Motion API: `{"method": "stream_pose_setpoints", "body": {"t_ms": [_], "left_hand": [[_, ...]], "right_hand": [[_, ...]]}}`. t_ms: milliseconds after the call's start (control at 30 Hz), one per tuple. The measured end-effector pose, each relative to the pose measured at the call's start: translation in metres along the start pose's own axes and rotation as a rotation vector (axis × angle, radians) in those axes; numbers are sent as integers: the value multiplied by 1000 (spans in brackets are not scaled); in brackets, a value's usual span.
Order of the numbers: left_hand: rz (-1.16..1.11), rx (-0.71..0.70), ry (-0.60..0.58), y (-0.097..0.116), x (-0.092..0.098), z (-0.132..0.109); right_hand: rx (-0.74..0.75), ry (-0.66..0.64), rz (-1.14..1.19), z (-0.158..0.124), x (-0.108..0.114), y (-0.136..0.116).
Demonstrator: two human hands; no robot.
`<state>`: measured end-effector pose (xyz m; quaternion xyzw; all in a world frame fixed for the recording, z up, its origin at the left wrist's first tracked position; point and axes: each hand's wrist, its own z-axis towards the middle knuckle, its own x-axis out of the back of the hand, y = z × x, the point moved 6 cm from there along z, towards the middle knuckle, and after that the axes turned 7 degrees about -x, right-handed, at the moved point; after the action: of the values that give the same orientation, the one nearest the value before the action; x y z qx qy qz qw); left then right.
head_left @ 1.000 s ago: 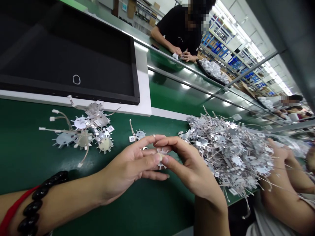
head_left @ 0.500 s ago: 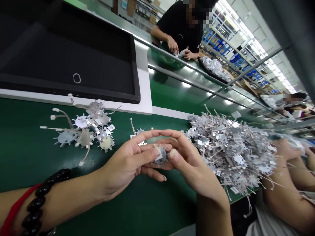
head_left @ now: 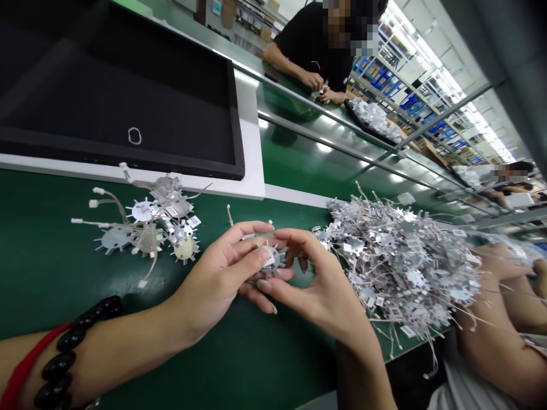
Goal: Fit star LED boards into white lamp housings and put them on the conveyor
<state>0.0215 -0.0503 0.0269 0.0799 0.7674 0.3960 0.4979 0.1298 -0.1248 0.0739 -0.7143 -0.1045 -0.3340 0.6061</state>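
My left hand [head_left: 222,276] pinches a small silver toothed disc [head_left: 272,258] between thumb and fingers above the green table [head_left: 51,267]. My right hand [head_left: 318,287] meets it from the right, with its fingertips curled against the same disc. A black bead bracelet [head_left: 72,350] and a red band sit on my left wrist. Just right of my hands lies a big heap of the same silver discs with thin wires [head_left: 401,265]. To the left, a small group of discs with wires and white plugs [head_left: 149,225] lies flat on the table.
A large black tray on a white board [head_left: 128,97] fills the far left. Beyond a metal rail [head_left: 342,142], a person in black handles parts beside another tray of discs [head_left: 374,119]. A co-worker's arm [head_left: 499,319] rests at the right edge.
My hands have turned the disc over and shifted it slightly left. My right thumb has dropped below the disc. The person in black has moved their hands.
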Motion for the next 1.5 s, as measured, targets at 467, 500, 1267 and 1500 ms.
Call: {"method": "stream_pose_setpoints", "body": {"t_ms": [467, 500, 1267, 1500], "left_hand": [[79, -95, -9, 4, 1, 0], [75, -109, -15, 5, 1, 0], [85, -227, -52, 7, 0, -7], [72, -220, -86, 5, 0, -5]], "right_hand": [[227, 222, -122, -6, 18, -9], [226, 204, -102, -5, 19, -9], [490, 264, -29, -13, 22, -16], [545, 262, -40, -12, 19, -16]]}}
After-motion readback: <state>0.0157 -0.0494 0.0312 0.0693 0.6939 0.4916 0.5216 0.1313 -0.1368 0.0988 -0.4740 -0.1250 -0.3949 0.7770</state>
